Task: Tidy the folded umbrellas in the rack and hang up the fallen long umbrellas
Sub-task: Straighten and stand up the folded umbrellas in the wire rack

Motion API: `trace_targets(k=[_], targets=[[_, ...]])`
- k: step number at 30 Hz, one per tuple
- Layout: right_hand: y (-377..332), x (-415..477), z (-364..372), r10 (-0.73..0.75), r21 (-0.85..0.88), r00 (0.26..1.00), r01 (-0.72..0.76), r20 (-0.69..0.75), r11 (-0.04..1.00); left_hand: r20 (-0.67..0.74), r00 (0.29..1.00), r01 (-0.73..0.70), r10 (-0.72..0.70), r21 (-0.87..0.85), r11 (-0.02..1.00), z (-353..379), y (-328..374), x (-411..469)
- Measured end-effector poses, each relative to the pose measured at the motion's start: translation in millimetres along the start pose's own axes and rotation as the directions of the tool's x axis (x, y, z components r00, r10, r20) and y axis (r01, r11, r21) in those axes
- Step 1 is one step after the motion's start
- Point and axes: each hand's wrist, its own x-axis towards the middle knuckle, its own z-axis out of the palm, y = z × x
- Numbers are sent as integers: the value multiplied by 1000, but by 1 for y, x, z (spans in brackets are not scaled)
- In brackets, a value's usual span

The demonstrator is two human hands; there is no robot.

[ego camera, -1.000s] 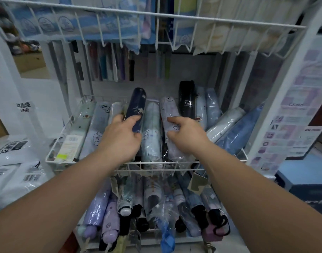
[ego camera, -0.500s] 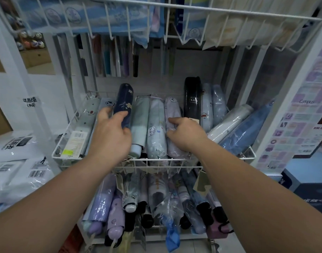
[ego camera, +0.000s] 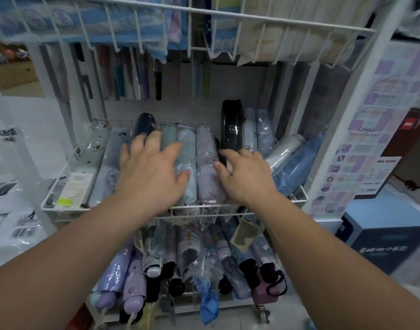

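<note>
A white wire basket (ego camera: 228,207) holds several folded umbrellas in clear sleeves, lying side by side. My left hand (ego camera: 149,172) rests flat with fingers spread over a navy umbrella (ego camera: 143,123), a pale green one (ego camera: 169,136) and a light blue one (ego camera: 189,148). My right hand (ego camera: 246,175) lies on the row beside a lilac umbrella (ego camera: 207,172), its fingertips at the foot of a black umbrella (ego camera: 232,125). Neither hand grips anything. A white umbrella (ego camera: 285,148) and a blue umbrella (ego camera: 299,163) lie slanted at the right end.
A lower basket (ego camera: 192,294) is packed with more folded umbrellas. An upper wire basket (ego camera: 228,13) overhangs close above. Long umbrellas (ego camera: 132,75) hang behind the rack. White packets (ego camera: 13,225) lie at the left; a dark box (ego camera: 383,244) stands at the right.
My left hand let go of the navy umbrella, which now lies lined up in the row, and spread flat over it. My right hand slid right toward the black umbrella.
</note>
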Motion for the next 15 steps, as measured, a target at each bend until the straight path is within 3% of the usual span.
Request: trace_targets(k=[5,9,15], targets=[[40,-37,-14,188,232,900,-101,-394,967,48,966,-225,255,-338,914,7,65,17],[67,-56,-3,284,317,859,-152,-426,936,204,922,-207,329,-459,864,27,108,39],[78,-55,10,262,192,825,-189,-500,963,314,907,-95,282,-499,861,54,141,73]])
